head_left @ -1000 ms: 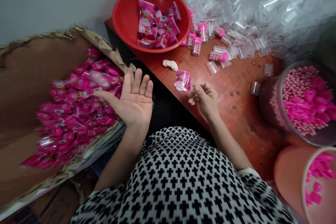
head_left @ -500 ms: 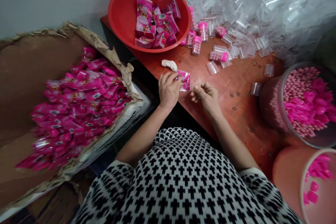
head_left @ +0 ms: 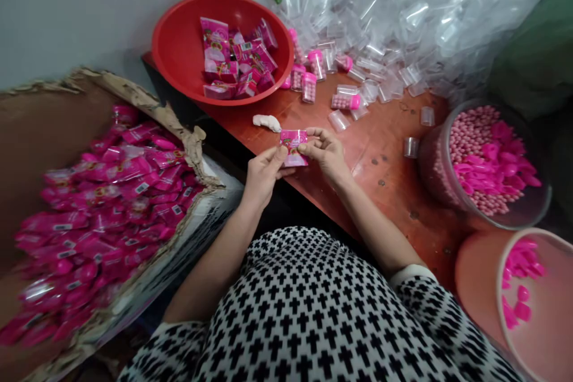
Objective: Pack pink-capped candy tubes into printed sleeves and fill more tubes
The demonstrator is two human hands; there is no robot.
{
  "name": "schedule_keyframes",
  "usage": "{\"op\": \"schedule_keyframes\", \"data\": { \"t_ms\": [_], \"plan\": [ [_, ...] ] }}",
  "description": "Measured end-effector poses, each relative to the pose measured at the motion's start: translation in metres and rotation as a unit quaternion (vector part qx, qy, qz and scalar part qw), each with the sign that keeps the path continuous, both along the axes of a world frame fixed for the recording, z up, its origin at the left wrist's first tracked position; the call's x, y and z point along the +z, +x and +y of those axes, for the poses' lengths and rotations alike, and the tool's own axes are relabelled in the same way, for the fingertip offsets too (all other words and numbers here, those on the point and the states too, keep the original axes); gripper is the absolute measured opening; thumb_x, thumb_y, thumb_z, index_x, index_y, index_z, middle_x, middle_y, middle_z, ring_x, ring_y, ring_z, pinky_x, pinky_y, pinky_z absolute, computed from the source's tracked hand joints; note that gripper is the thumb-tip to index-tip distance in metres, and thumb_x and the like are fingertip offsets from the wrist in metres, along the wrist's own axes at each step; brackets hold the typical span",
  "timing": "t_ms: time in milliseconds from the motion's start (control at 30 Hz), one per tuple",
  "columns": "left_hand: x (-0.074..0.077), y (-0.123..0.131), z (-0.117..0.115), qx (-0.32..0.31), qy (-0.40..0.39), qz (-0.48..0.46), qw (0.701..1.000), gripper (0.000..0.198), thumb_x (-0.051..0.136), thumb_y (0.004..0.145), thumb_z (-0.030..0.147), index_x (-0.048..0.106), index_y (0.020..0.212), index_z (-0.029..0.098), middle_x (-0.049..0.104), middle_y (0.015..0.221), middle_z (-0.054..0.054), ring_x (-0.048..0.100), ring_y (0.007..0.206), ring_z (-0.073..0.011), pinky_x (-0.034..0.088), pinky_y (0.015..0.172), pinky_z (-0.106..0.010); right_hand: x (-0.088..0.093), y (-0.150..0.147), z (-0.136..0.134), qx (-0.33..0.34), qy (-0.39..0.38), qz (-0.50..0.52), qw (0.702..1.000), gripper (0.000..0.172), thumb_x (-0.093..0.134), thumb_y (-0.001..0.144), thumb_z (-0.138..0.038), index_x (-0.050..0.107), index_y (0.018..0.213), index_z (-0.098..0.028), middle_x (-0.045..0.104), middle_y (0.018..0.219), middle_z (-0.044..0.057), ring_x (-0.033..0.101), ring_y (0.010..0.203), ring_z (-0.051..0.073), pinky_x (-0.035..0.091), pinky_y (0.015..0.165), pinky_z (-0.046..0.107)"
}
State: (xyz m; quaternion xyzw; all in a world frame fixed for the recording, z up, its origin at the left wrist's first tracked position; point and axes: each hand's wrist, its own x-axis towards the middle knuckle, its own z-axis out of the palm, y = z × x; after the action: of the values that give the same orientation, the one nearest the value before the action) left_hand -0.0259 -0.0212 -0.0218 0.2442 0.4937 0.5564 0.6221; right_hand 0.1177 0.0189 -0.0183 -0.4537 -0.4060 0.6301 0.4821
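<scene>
Pink printed sachet held between the two hands above the near edge of the red-brown tabletop; whether it is one or a thin stack cannot be told. The left hand pinches its left edge, thumb on the printed face; the right hand closes narrowly on its right side, thumb likewise on the face, so that the sachet spans the gap between the thumbs. A white lump lies just beyond, to the far left of the sachet. Farther left stands a red bowl containing filled pink packets; to its right, bead-filled vials lie and stand before heaped clear containers.
</scene>
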Motion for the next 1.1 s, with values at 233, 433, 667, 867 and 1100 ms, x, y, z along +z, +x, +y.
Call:
{"op": "schedule_keyframes", "data": {
  "t_ms": [233,433,667,867,1100],
  "plan": [
    [0.002,-0.003,0.002,-0.026,-0.074,-0.057,0.995,0.029,0.095,0.059,0.026,0.076,0.070,0.008,0.074,0.072,-0.008,0.071,0.064,-0.0152,0.061,0.061,-0.024,0.007,0.021,0.012,0.052,0.039,-0.174,0.983,0.045,0.086,0.069,-0.052,0.061,0.089,-0.020,0.061,0.064,-0.006,0.058,0.061,0.013,0.047,0.060,0.025],
    [0.003,0.004,0.000,0.020,-0.119,-0.093,0.988,0.027,0.093,0.059,0.020,0.069,0.062,0.010,0.072,0.064,-0.006,0.069,0.058,-0.0132,0.058,0.057,-0.021,0.029,0.058,0.082,-0.104,0.087,-0.630,0.765,0.033,0.068,0.092,-0.046,0.067,0.100,-0.013,0.070,0.096,0.016,0.066,0.106,0.033,0.050,0.094,0.049],
    [0.010,0.000,0.001,0.074,-0.101,-0.133,0.983,0.036,0.096,0.056,0.025,0.063,0.062,0.012,0.069,0.064,0.000,0.065,0.057,-0.0099,0.059,0.057,-0.021,0.019,0.050,0.132,-0.107,0.058,-0.710,0.694,0.042,0.067,0.093,-0.037,0.062,0.122,-0.007,0.071,0.105,0.026,0.067,0.109,0.042,0.046,0.095,0.060],
    [0.020,-0.007,0.002,0.072,-0.129,-0.150,0.978,0.018,0.085,0.068,0.013,0.067,0.066,0.011,0.071,0.068,-0.003,0.070,0.063,-0.0137,0.062,0.062,-0.026,0.031,0.045,0.138,-0.052,0.041,-0.733,0.677,0.041,0.051,0.099,-0.032,0.058,0.132,-0.009,0.070,0.117,0.026,0.065,0.112,0.040,0.043,0.098,0.060],
    [0.013,-0.006,0.010,0.130,-0.165,-0.211,0.955,0.019,0.082,0.078,0.009,0.065,0.070,0.013,0.071,0.068,-0.001,0.069,0.060,-0.0109,0.060,0.062,-0.022,0.015,0.051,0.142,-0.076,0.152,-0.693,0.700,0.044,0.041,0.101,-0.028,0.044,0.144,-0.016,0.064,0.129,0.022,0.063,0.109,0.033,0.048,0.091,0.049]
  ]
}}
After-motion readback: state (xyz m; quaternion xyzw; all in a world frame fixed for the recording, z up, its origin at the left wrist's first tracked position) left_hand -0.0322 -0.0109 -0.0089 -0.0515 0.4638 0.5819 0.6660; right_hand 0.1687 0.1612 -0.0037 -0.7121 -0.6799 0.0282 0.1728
